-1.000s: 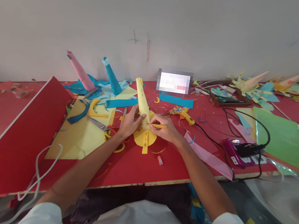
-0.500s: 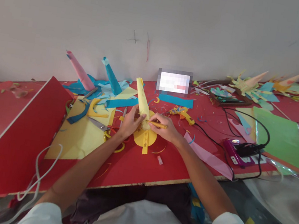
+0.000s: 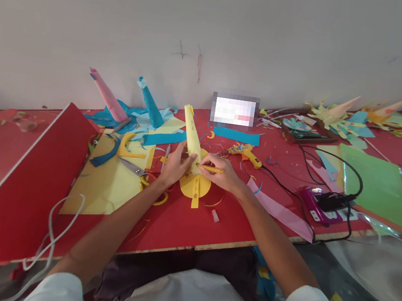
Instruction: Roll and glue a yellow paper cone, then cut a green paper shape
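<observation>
A tall pale-yellow paper cone [image 3: 193, 134] stands on a darker yellow paper disc [image 3: 186, 187] in front of me. My left hand [image 3: 176, 166] grips the lower part of the cone from the left, thumb on its front. In my right hand [image 3: 221, 169] is a yellow pencil [image 3: 211, 169], pinched between the fingers, its tip against the cone near the base. A yellow paper strip [image 3: 196, 192] with small drawn star-like marks lies over the disc's front edge. Left of the disc lie scissors [image 3: 143, 178] with yellow and red handles, on a pale-yellow sheet [image 3: 105, 189].
Pink [image 3: 109, 98] and blue paper cones [image 3: 150, 103] stand at the back left. A yellow glue gun [image 3: 246, 153] lies to the right, wired toward a purple power strip [image 3: 318, 207]. A red board [image 3: 28, 181] leans at left. A pink paper strip [image 3: 282, 212] lies near the front edge.
The pencil and right hand have shifted only very slightly at the cone's base. The left hand keeps its hold on the cone.
</observation>
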A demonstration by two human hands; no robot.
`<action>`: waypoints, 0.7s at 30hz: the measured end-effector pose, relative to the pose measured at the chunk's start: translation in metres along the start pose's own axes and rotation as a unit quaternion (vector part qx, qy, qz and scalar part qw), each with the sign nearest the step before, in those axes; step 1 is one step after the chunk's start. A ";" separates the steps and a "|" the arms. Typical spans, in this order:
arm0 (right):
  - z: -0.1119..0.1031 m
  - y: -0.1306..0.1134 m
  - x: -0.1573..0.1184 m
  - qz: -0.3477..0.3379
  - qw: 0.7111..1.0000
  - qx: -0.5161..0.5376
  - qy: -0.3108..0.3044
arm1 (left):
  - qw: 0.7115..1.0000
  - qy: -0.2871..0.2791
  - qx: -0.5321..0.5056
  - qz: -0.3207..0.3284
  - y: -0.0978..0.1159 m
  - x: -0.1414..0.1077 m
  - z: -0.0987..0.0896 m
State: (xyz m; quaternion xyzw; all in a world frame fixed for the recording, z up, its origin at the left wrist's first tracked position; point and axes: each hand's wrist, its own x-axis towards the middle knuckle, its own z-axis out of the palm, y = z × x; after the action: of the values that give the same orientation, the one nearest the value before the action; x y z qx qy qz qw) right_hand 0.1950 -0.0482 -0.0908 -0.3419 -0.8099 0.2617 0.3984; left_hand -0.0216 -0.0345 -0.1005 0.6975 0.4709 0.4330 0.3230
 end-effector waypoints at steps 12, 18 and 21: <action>0.001 -0.002 0.000 -0.014 0.999 0.015 0.026 | 1.000 -0.004 -0.020 -0.008 -0.002 -0.001 0.000; 0.001 -0.002 -0.001 -0.002 1.000 0.003 0.016 | 1.000 -0.002 0.019 0.002 0.002 -0.001 -0.002; 0.001 -0.001 -0.001 -0.001 1.000 0.005 0.007 | 0.999 0.003 0.041 0.002 0.004 -0.001 -0.002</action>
State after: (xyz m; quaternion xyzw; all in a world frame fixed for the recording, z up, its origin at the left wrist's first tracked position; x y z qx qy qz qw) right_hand 0.1943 -0.0499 -0.0917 -0.3408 -0.8062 0.2622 0.4064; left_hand -0.0218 -0.0369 -0.0965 0.7099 0.4879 0.4159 0.2917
